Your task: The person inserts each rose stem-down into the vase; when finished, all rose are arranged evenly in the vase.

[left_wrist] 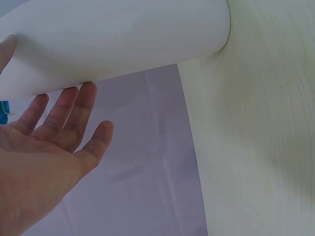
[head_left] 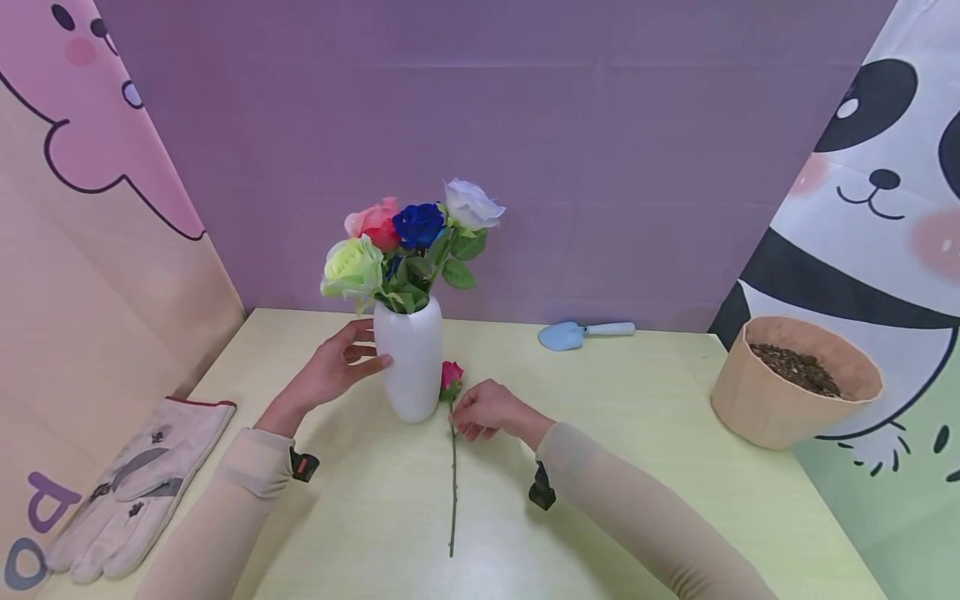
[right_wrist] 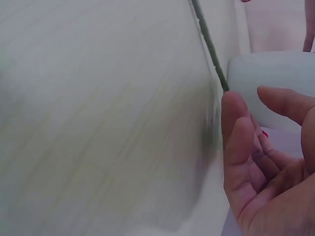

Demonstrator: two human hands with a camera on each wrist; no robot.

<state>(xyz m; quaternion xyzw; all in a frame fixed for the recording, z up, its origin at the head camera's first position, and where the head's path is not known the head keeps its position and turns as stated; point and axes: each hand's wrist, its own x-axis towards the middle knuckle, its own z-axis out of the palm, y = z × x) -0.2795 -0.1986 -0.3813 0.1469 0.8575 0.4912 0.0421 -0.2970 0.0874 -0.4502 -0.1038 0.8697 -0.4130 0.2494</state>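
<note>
A white vase stands upright, holding several roses: pink and red, blue, white and pale green. My left hand is at its left side, fingertips touching the wall and thumb across the front. In the left wrist view the little finger stays off the vase. A single red rose lies on the table beside the vase, stem toward me. My right hand is at its upper stem; the right wrist view shows the stem passing behind the fingertips, with the thumb apart from them.
A blue trowel lies at the table's back edge. At the right stands a tan pot with soil in it. Grey-white gloves lie at the left edge. A purple cloth wall closes off the back.
</note>
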